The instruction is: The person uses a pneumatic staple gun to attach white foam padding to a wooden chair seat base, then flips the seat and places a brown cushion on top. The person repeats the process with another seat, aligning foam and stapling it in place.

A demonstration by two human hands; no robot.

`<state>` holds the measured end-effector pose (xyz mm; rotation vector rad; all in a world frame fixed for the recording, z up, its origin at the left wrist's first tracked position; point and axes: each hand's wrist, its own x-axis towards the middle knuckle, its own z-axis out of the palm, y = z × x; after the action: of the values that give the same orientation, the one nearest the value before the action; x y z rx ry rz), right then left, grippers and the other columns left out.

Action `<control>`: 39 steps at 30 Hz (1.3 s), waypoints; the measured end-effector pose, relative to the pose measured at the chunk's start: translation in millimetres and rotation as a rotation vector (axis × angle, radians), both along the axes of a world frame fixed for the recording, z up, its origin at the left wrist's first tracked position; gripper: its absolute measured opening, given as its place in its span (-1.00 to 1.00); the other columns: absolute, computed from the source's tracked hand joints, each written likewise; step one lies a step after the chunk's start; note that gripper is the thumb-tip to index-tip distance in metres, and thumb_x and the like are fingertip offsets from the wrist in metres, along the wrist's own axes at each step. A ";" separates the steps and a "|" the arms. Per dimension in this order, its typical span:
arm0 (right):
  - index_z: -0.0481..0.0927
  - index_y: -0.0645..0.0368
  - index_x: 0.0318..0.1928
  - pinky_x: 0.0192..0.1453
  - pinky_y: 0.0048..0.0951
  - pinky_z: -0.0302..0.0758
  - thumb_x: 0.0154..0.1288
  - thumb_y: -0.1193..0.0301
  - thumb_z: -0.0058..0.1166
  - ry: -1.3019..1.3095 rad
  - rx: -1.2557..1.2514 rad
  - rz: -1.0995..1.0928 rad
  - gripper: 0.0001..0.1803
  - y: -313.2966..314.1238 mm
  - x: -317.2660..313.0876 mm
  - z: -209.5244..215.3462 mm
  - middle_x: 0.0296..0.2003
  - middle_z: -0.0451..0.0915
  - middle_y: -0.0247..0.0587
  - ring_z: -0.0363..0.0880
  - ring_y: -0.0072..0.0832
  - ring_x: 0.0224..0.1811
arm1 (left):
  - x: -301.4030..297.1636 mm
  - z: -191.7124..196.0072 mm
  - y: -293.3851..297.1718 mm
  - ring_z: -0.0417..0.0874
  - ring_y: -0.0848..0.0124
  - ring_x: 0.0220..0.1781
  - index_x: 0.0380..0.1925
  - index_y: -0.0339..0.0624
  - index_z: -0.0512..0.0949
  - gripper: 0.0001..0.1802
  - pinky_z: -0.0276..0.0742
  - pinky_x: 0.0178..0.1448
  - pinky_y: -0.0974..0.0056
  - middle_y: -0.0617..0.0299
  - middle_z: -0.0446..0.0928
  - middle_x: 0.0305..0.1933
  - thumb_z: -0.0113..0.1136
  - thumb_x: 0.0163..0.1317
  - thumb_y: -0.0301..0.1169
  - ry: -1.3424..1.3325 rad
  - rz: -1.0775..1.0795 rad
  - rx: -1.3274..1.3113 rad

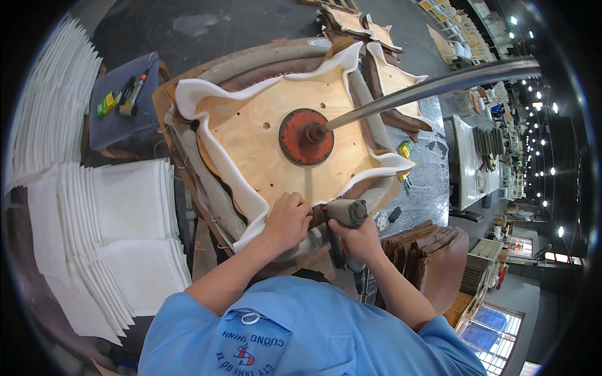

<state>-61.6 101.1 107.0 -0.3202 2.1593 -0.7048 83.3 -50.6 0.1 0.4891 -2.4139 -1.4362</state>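
A plywood seat panel (244, 147) lies underside up, with white foam (219, 94) curling up round its edges and corners. A red round press disc (293, 141) on a metal rod bears on its middle. At the near edge my left hand (288, 220) is closed, its fingers curled on the edge of a brown leather-like cover (318, 218). Just right of it, my right hand (360, 241) grips a staple gun (347, 213) with its nose at the panel's near edge. The staples, if any, are too small to make out.
Padded grey rolls (197, 172) frame the panel. White foam sheets (135, 200) are stacked at left, beside a blue stool (119, 128) with tools. Brown cover pieces (426, 257) are piled at right. More padded seats (395, 78) lie beyond. A metal rod (439, 81) slants across the upper right.
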 end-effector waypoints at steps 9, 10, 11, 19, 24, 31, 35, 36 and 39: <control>0.62 0.14 0.50 0.46 -0.25 0.64 0.36 0.43 0.59 0.324 -0.410 -0.027 -0.27 71.5 29.2 -23.5 0.20 0.81 -0.04 0.78 -0.28 0.29 | 67.5 85.6 -15.3 0.75 -0.04 0.12 -0.04 -0.24 0.76 -0.82 0.67 0.26 -0.01 -0.02 0.73 -0.01 0.29 0.42 -0.60 0.148 0.318 0.127; 0.62 0.14 0.49 0.43 -0.24 0.66 0.35 0.44 0.59 0.361 -0.443 -0.041 -0.28 78.4 30.9 -30.6 0.19 0.81 -0.03 0.79 -0.25 0.27 | 78.5 82.8 -22.9 0.76 -0.05 0.13 -0.03 -0.24 0.76 -0.79 0.68 0.27 -0.01 -0.03 0.74 -0.01 0.27 0.41 -0.62 0.113 0.363 0.073; 0.62 0.15 0.49 0.41 -0.22 0.67 0.35 0.45 0.58 0.387 -0.485 -0.047 -0.28 82.9 33.5 -36.8 0.19 0.81 -0.03 0.81 -0.22 0.25 | 91.7 76.6 -31.7 0.76 -0.04 0.16 -0.02 -0.25 0.76 -0.78 0.67 0.29 0.00 -0.02 0.74 0.02 0.26 0.41 -0.64 0.071 0.360 -0.021; 0.64 0.03 0.50 0.24 -0.08 0.68 0.31 0.45 0.58 0.760 -0.423 0.040 -0.26 84.2 4.6 -29.4 0.08 0.69 0.07 0.77 0.10 0.13 | 136.2 49.4 -60.4 0.49 -0.14 0.57 0.27 -0.15 0.68 -0.44 0.34 0.71 -0.25 0.02 0.63 0.38 0.43 0.22 -0.49 -0.102 -0.088 -0.589; 0.60 0.10 0.53 0.41 -0.18 0.63 0.34 0.47 0.59 0.682 -0.361 -0.325 -0.23 115.4 -0.8 -21.9 0.24 0.72 0.03 0.75 -0.13 0.27 | 105.8 52.9 -63.4 0.58 0.00 0.35 0.24 -0.07 0.68 -0.47 0.43 0.46 -0.21 0.08 0.61 0.19 0.55 0.27 -0.27 -0.082 -0.204 -0.626; 0.53 0.28 0.56 0.54 -0.28 0.54 0.39 0.55 0.55 0.389 -0.578 -0.662 -0.22 184.7 93.8 -16.4 0.39 0.68 -0.08 0.66 -0.36 0.41 | 98.5 26.9 -55.9 0.64 0.02 0.08 -0.07 -0.09 0.72 -0.70 0.52 0.22 -0.10 0.09 0.62 -0.07 0.51 0.38 -0.17 -0.025 -0.235 -0.576; 0.54 0.27 0.55 0.53 -0.31 0.53 0.35 0.55 0.58 0.258 -0.660 -0.675 -0.20 188.8 133.2 -32.3 0.37 0.70 -0.13 0.66 -0.42 0.38 | 82.7 18.8 -46.2 0.67 -0.03 -0.06 -0.13 -0.10 0.73 -0.80 0.58 0.06 -0.09 0.04 0.63 -0.12 0.48 0.38 -0.27 0.026 -0.261 -0.534; 0.55 0.25 0.55 0.52 -0.31 0.54 0.35 0.55 0.59 0.211 -0.645 -0.681 -0.20 181.6 138.0 -35.6 0.35 0.71 -0.14 0.67 -0.42 0.37 | 81.3 17.8 -45.2 0.68 -0.04 -0.07 -0.15 -0.12 0.74 -0.82 0.58 0.04 -0.09 0.04 0.63 -0.15 0.48 0.38 -0.30 0.046 -0.261 -0.522; 0.57 0.22 0.54 0.49 -0.31 0.57 0.33 0.53 0.60 0.184 -0.646 -0.640 -0.21 163.5 139.8 -46.1 0.31 0.74 -0.14 0.69 -0.43 0.34 | 69.8 17.0 -36.9 0.69 -0.05 -0.10 -0.18 -0.13 0.75 -0.86 0.58 0.02 -0.11 0.03 0.63 -0.19 0.47 0.38 -0.34 0.078 -0.274 -0.482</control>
<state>78.2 264.6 61.0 -0.0057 2.1534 -1.8039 153.1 -87.6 17.1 -0.0111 -2.7122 -0.8809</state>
